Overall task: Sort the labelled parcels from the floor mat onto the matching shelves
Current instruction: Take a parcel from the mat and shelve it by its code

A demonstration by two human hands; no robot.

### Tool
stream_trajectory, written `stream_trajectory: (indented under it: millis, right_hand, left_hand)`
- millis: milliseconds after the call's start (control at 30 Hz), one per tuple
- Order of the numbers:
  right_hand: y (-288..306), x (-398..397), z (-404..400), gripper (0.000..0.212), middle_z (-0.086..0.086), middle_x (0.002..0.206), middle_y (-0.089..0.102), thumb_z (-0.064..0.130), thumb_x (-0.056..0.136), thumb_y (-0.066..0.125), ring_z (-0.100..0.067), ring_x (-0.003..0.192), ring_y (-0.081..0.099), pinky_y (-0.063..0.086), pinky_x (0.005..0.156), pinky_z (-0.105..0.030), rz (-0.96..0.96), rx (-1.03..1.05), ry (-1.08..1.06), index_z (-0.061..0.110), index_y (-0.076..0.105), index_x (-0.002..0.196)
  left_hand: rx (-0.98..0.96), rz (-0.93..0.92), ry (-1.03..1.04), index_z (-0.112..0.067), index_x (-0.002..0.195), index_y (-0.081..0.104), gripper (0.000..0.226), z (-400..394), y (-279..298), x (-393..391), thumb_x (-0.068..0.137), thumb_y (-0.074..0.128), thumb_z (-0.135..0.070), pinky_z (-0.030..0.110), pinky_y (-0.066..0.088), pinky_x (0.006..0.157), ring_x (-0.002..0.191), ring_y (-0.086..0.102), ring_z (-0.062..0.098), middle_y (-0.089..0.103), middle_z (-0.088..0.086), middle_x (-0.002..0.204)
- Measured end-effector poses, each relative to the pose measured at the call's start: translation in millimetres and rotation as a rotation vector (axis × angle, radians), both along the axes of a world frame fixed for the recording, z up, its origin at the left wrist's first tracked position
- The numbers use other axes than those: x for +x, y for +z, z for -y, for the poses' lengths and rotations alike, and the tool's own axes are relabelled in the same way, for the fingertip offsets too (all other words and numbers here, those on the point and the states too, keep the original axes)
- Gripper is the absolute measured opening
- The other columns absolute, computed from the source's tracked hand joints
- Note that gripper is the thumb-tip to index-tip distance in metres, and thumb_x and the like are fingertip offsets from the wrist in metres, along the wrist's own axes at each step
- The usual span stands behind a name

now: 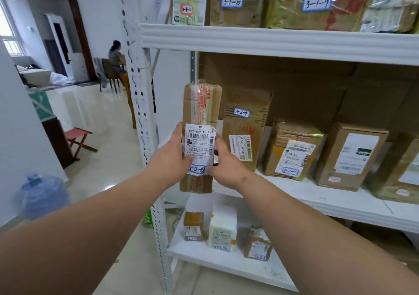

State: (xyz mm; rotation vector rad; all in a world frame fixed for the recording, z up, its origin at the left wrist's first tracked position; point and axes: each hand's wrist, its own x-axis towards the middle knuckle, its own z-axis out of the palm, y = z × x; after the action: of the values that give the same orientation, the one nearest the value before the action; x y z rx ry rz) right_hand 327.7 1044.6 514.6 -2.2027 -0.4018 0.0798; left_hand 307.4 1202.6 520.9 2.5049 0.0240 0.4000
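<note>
Fingers of both hands grip upright parcel (201, 118) | white middle shelf (340, 204) beside box 3-2-9 (246, 124) | glossy tile floor (95, 118)

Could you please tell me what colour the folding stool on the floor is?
Red: the folding stool shows best in the head view.

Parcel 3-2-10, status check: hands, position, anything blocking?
Left hand and right hand both grip parcel, upright at middle shelf front, left of box 3-2-9. Nothing blocking.
</note>
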Motion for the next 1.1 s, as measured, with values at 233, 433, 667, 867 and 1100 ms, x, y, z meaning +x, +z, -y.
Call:
stream_trajectory:
  millis: [233, 433, 667, 867, 1100]
  right_hand:
    - [-11, 58, -11, 0.1, 0.009, 0.141, 0.054, 0.016, 0.086, 0.066, -0.02, 0.113, 0.062, 0.051, 0.099, -0.043, -0.026, 0.008, 0.065, 0.053, -0.002, 0.149]
    - [-19, 93, -14, 0.095, 0.016, 0.13, 0.051, 0.011, 0.09, 0.061, -0.011, 0.109, 0.056, 0.045, 0.094, -0.029, -0.04, 0.036, 0.083, 0.045, -0.003, 0.152]
    - [-29, 122, -30, 0.097, 0.011, 0.141, 0.052, 0.014, 0.088, 0.061, -0.022, 0.115, 0.06, 0.048, 0.096, -0.033, -0.046, 0.004, -0.022, 0.048, -0.005, 0.151]
    - [-28, 139, -43, 0.102, 0.008, 0.138, 0.056, 0.013, 0.082, 0.063, -0.02, 0.117, 0.06, 0.047, 0.102, -0.037, -0.057, 0.021, -0.11, 0.048, -0.005, 0.15]
    - [-37, 154, -54, 0.107, 0.009, 0.14, 0.053, 0.007, 0.085, 0.068, -0.012, 0.124, 0.054, 0.044, 0.097, -0.025, -0.069, 0.067, -0.19, 0.047, -0.008, 0.15]
  left_hand:
    - [-0.077, -0.058, -0.005, -0.039, 0.155, 0.002, 0.088, -16, -14, 60, 0.093, 0.063, -0.023, 0.041, 0.053, 0.094, 0.116, 0.062, 0.023, 0.055, -0.006, 0.143]
    - [-0.1, -0.08, -0.009, -0.037, 0.156, 0.003, 0.088, -21, -24, 98, 0.094, 0.063, -0.021, 0.035, 0.05, 0.094, 0.118, 0.062, 0.02, 0.053, -0.011, 0.145]
    - [-0.086, -0.087, -0.054, -0.039, 0.155, -0.002, 0.093, -33, -29, 136, 0.091, 0.063, -0.02, 0.036, 0.055, 0.085, 0.109, 0.064, 0.023, 0.054, -0.009, 0.143]
    - [-0.075, -0.092, -0.149, -0.041, 0.153, -0.001, 0.089, -44, -28, 162, 0.093, 0.06, -0.016, 0.035, 0.052, 0.09, 0.113, 0.063, 0.024, 0.054, -0.006, 0.142]
    - [-0.021, -0.116, -0.251, -0.039, 0.154, -0.004, 0.086, -51, -29, 178, 0.095, 0.057, -0.023, 0.047, 0.05, 0.1, 0.122, 0.059, 0.028, 0.049, -0.001, 0.148]
